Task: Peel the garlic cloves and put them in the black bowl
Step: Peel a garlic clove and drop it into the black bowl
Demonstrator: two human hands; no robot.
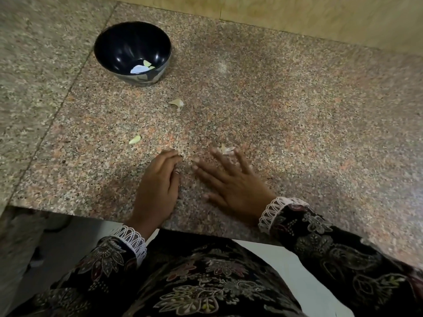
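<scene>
Black bowl (132, 52) on granite counter (286, 106) holding a few pale garlic pieces, loose clove (177, 103) and another (135, 139) between bowl and hands, left hand (158, 186) flat with fingers together, right hand (231, 181) spread and blurred, fingertips partly covering a pale scrap (226, 149) of uncertain kind.

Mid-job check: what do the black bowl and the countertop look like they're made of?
Black bowl: glossy, with bright highlights inside; probably glazed ceramic or melamine, can't tell which. Countertop: speckled pink-grey stone, likely polished granite, with a visible seam between slabs on the left.
</scene>
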